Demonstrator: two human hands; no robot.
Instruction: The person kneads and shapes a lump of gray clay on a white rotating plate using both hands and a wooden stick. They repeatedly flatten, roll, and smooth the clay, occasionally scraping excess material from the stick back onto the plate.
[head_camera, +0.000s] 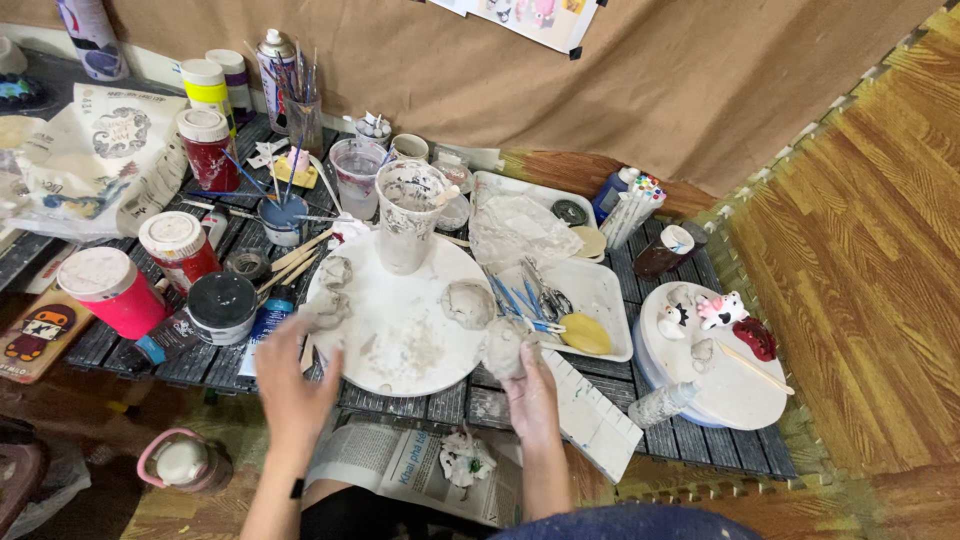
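Head view: a grey clay lump is gripped in the right hand, fingers wrapped round its lower part, at the near right edge of the round white board. The left hand is held over the board's near left edge, fingers spread, nothing grasped; blurred, so contact with the board cannot be told. A second clay lump is seen on the board, just beside the held one. A smeared plastic cup is stood at the board's far edge.

Handling, as judged: clay is soft, damp, fairly heavy, easily dented. It is best cupped from below with a broad palm, not pinched.
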